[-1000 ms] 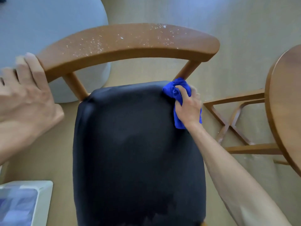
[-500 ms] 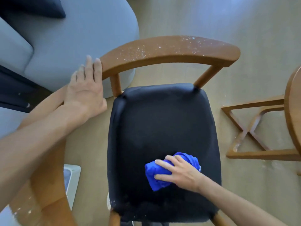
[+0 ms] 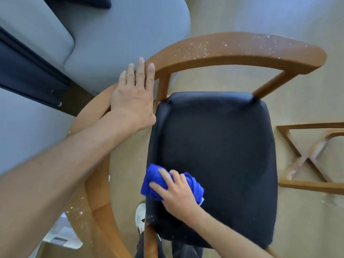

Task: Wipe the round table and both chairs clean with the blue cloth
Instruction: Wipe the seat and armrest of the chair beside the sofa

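Note:
A wooden chair with a black padded seat fills the middle of the view. Its curved backrest is sprinkled with white crumbs. My right hand grips the bunched blue cloth and presses it on the seat's near left edge. My left hand lies flat with straight fingers at the backrest's left end. Another curved wooden backrest, also speckled with crumbs, passes under my left forearm. The round table's top is out of view; only its crossed wooden base shows at the right.
A grey sofa with a dark cushion stands at the upper left, close behind the chair. A white device lies on the beige floor at the lower left. My white shoe shows beside the seat's near corner.
My right hand has swept the blue cloth from the seat's far right corner to its near edge, then leftward to the near left edge. My left hand stays at the backrest's left end.

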Tool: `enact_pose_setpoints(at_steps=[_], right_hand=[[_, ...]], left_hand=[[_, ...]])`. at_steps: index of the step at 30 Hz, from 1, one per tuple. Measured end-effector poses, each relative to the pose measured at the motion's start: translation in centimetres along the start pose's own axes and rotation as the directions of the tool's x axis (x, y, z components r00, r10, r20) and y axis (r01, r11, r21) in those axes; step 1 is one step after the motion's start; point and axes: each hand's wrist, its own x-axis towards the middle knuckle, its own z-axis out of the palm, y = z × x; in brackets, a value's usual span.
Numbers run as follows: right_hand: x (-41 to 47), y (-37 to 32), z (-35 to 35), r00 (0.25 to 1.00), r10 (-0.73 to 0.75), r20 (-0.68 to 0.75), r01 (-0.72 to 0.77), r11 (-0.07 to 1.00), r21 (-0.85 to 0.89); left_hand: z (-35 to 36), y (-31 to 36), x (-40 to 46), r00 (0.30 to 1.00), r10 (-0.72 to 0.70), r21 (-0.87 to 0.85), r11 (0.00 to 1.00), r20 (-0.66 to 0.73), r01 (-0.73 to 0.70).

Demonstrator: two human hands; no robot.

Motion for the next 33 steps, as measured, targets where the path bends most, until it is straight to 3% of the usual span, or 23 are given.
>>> enact_pose_setpoints(at_steps=[1,3,6,7,9,12,14,16,19,22,28,32,33], right_hand=[[-2.2,-1.6,0.6,0.980,-0.170,0.107,0.171,0.985,0.001],[-4.7,-2.4,1.2,0.868,-0.409,0.282,0.423,0.906,0.013],[-2.1,-0.9,0.9,0.726,-0.582,0.366,0.628,0.778,-0.010],[-0.1,-0.4,0.7,0.723,-0.593,0.356,0.644,0.765,-0.034],[5.0,1.2,0.7,0.822,-0.519,0.234,0.556,0.820,-0.133],[15.0,5.7,-0.7,0.975,-0.222,0.017,0.215,0.917,-0.337],[20.0,9.1,-2.9,0.993,0.047,-0.108,-0.085,0.919,-0.385],[20.9,9.8,-3.5,0.968,0.170,-0.187,-0.230,0.898,-0.374],[14.8,6.1,-1.4,0.978,0.119,-0.170,-0.158,0.958,-0.240],[5.1,0.9,0.2,0.988,-0.143,0.058,0.148,0.985,-0.092],[-6.5,0.1,-1.7,0.815,-0.454,0.360,0.459,0.885,0.078],[-11.3,5.7,-4.7,0.509,-0.673,0.537,0.741,0.660,0.126],[-12.3,7.7,-5.8,0.472,-0.681,0.559,0.753,0.642,0.145]], left_hand=[[-0.1,0.0,0.0,1.000,0.000,0.002,1.000,0.006,0.000],[-0.2,0.1,-0.1,1.000,0.000,0.011,1.000,0.009,0.000],[0.1,0.3,-0.1,1.000,-0.013,0.033,0.999,-0.010,0.013],[0.2,0.3,-0.1,1.000,-0.014,0.038,0.999,-0.018,0.015],[0.4,0.2,0.0,0.999,-0.008,0.042,0.999,-0.044,0.010],[0.8,0.1,0.1,0.996,0.014,0.038,0.999,-0.086,-0.011],[1.4,0.0,0.1,0.993,0.021,0.046,0.999,-0.119,-0.015],[1.7,-0.1,0.4,0.988,0.012,0.069,0.998,-0.152,-0.002],[1.7,0.0,0.4,0.989,0.011,0.066,0.998,-0.145,-0.001],[1.2,-0.2,0.2,0.991,0.011,0.049,0.999,-0.135,-0.004],[1.3,-0.2,-0.1,0.989,0.020,0.057,0.998,-0.143,-0.012],[1.5,-0.3,0.0,0.990,0.025,0.038,0.999,-0.142,-0.020],[1.5,-0.4,0.1,0.988,0.024,0.046,0.999,-0.155,-0.017]])
